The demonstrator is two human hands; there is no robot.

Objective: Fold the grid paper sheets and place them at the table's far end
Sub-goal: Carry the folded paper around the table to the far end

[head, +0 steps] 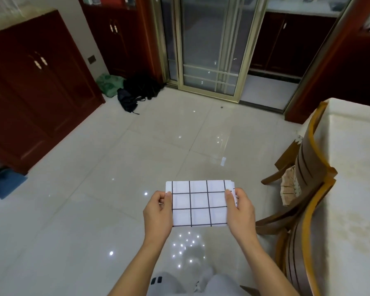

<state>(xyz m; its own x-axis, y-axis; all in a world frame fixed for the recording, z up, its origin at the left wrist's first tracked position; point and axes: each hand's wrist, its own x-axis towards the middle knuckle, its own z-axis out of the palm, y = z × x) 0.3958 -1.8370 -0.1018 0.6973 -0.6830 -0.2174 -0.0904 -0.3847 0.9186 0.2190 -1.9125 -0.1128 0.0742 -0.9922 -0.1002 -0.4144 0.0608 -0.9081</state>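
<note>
My left hand point(158, 212) and right hand point(240, 210) each pinch a side edge of the folded grid paper point(200, 202), thumbs on top, held flat in the air over the tiled floor point(115, 167). Two wooden chairs point(303, 189) stand to the right, tucked against the table point(355, 167). Beyond, a sliding glass door point(209, 45).

Both forearms are bare from the lower edge of the picture up to the wrists, with no sleeve, watch, ring or band showing on the left hand point(158, 212) or the right hand point(240, 212). Below them the legs are covered by light grey trousers point(220, 285) of plain cloth. On the left thigh the cloth carries a small dark mark point(156, 280) made of two short upright bars side by side, and a crumpled whitish fold point(201, 283) lies between the two knees.
</note>
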